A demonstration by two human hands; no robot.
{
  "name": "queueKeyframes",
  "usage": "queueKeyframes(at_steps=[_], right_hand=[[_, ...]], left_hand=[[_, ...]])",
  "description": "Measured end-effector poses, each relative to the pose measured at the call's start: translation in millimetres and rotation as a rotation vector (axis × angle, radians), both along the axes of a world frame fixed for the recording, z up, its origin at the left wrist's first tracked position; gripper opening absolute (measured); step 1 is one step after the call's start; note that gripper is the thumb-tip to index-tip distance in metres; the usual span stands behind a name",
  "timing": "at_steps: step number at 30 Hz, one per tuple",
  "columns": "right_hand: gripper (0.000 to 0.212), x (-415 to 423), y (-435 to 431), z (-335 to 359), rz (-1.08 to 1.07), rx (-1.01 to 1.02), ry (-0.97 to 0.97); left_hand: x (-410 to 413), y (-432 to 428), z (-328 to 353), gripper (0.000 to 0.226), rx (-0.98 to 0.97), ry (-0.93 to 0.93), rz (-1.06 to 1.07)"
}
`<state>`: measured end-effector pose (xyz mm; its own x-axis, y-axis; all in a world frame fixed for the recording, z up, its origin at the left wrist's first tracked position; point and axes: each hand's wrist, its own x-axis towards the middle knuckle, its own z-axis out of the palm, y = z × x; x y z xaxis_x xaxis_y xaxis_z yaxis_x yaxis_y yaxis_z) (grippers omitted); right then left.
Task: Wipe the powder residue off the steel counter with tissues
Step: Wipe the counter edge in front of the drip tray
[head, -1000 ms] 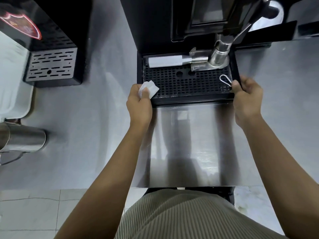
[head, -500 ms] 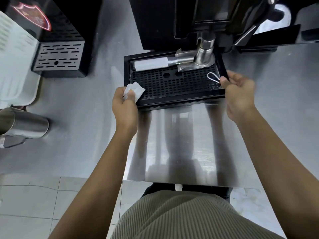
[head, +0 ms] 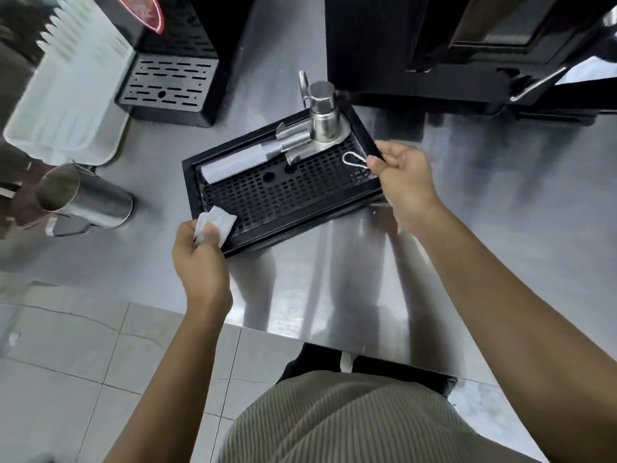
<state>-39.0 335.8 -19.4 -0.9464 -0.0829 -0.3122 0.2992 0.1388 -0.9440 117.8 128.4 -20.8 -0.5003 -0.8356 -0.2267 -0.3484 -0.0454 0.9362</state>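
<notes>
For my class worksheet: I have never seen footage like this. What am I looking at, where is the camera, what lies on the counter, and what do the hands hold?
There is no robot here. A person works with bare hands, and the single picture comes from a camera worn on the head, looking down, which is why both arms reach in from below. The left hand pinches a white tissue at the near left corner of a black tray. The right hand grips the tray's right edge. The tray lies askew on the steel counter. On it are a grey-handled tool, a steel cylinder and a wire loop. A steel jug is at the left, and a black machine stands behind.
</notes>
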Motion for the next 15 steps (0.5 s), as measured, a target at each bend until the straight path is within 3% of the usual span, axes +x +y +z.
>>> queueKeyframes(at_steps=[15], right_hand=[[0.027, -15, -99, -8, 0.439, 0.006, -0.018]], left_hand=[[63, 4, -3, 0.023, 0.027, 0.047, 0.457]])
